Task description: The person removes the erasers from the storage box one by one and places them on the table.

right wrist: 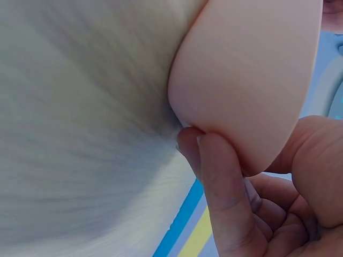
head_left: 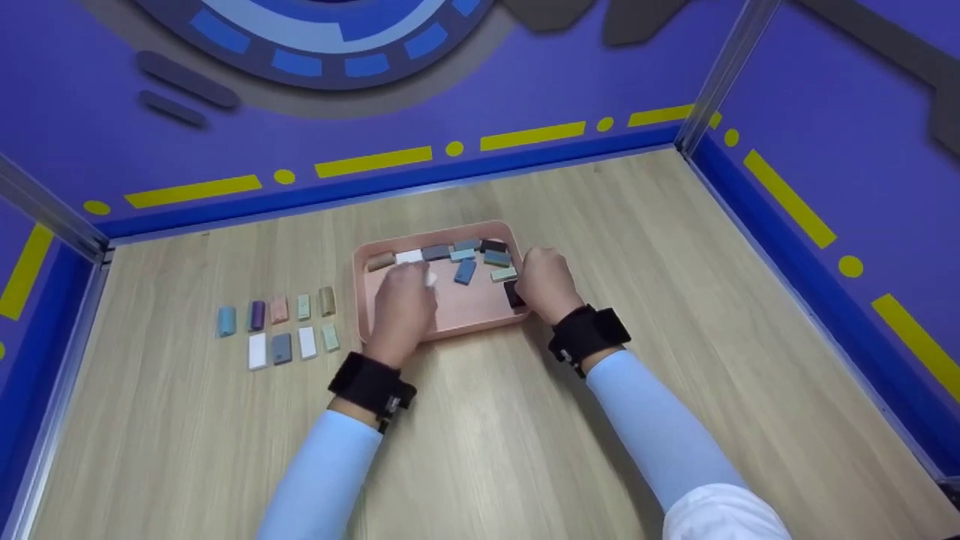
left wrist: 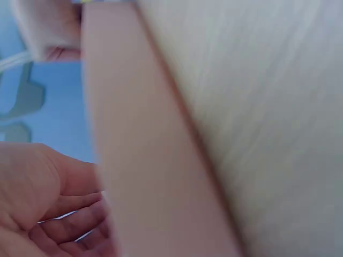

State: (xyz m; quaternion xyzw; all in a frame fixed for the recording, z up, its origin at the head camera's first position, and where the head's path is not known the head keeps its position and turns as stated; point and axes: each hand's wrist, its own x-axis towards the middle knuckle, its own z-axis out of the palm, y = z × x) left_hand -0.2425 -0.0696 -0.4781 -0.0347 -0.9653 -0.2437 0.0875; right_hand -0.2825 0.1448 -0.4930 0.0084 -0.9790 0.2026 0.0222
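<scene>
Tray (head_left: 469, 304), smooth, pink and round-cornered, sits mid-frame on a wood-grained table (head_left: 480, 420), oblong blocks (head_left: 465, 271) inside. Right hand (head_left: 550, 283) pinches its right wall; left hand (head_left: 405, 301), left of centre, pinches a white block (head_left: 430, 279).

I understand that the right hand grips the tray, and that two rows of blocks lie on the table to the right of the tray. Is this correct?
Not quite: the head view shows the two rows of blocks on the table to the left of the tray, not the right. The right hand does grip the tray.
</scene>
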